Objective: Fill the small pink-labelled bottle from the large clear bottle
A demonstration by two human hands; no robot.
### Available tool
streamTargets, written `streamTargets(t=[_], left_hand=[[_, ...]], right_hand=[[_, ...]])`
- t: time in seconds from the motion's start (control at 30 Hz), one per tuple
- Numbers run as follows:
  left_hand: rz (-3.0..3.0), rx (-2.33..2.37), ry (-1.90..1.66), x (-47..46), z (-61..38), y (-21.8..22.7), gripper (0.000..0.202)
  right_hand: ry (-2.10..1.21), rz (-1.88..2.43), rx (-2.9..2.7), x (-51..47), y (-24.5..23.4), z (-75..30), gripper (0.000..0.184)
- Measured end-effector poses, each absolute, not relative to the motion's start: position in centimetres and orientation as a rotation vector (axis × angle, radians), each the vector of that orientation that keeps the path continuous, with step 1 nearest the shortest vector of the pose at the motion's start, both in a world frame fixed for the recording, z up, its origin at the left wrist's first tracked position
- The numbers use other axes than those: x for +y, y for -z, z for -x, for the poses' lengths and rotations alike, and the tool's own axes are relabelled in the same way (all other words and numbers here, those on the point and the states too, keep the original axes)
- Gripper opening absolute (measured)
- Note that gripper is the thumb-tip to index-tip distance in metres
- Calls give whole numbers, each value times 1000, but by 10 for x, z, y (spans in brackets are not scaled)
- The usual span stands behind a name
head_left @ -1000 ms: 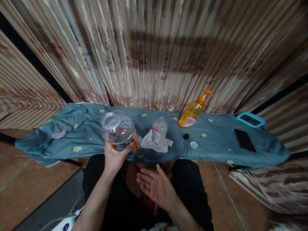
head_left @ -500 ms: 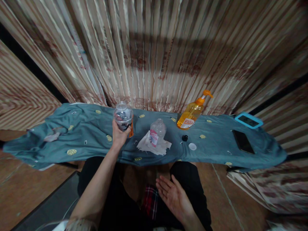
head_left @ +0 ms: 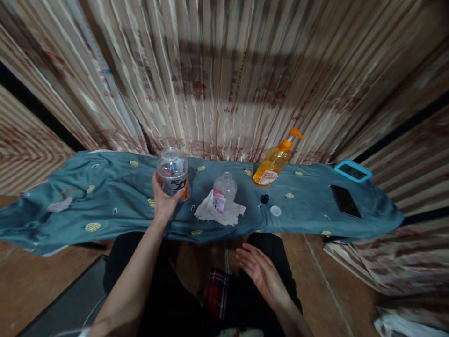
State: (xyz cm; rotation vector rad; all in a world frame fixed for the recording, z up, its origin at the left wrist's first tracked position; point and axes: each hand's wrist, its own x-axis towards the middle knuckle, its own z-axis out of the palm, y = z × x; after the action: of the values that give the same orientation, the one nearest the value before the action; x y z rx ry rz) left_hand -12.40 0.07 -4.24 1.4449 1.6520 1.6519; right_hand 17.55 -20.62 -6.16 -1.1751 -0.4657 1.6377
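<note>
My left hand (head_left: pixel 166 200) is wrapped round a large clear plastic bottle (head_left: pixel 174 169) with an orange and black label and an uncapped mouth. The bottle stands upright on the cloth-covered table. To its right, a smaller clear bottle (head_left: pixel 227 188) with a pink label, also uncapped, sits on a crumpled white tissue (head_left: pixel 206 211). My right hand (head_left: pixel 260 271) hovers over my lap in front of the table, its fingers stretched out and nothing in it. A black cap (head_left: pixel 264 199) and a white cap (head_left: pixel 275 211) lie to the right of the tissue.
An orange pump bottle (head_left: pixel 273 164) stands at the back, right of the middle. Farther right are a blue-framed digital clock (head_left: pixel 352 171) and a black phone (head_left: pixel 345 201). The blue-green tablecloth (head_left: pixel 122 187) is wrinkled at the left, with a pale scrap (head_left: pixel 60 205) on it.
The view has shifted a little, so the table items appear slightly farther left. My right hand has risen slightly and turned, palm more sideways. The left hand keeps its hold on the large bottle.
</note>
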Motion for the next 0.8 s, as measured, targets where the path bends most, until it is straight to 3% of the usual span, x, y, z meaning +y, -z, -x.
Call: streamTargets(t=[0.17, 0.33, 0.47, 0.8], left_hand=[[-1332, 1741, -1686, -34, 128, 36, 119], [-1544, 1691, -1721, -85, 114, 28, 96], [-1686, 1541, -1481, -110, 81, 33, 79], [-1684, 1207, -1170, -46, 23, 33, 131]], right_hand=[[-1251, 1365, -880, -175, 56, -213, 35], [-785, 1594, -1245, -122, 43, -257, 43], [-546, 1716, -1522, -72, 34, -278, 48], [-475, 1910, -2087, -15, 52, -287, 40]])
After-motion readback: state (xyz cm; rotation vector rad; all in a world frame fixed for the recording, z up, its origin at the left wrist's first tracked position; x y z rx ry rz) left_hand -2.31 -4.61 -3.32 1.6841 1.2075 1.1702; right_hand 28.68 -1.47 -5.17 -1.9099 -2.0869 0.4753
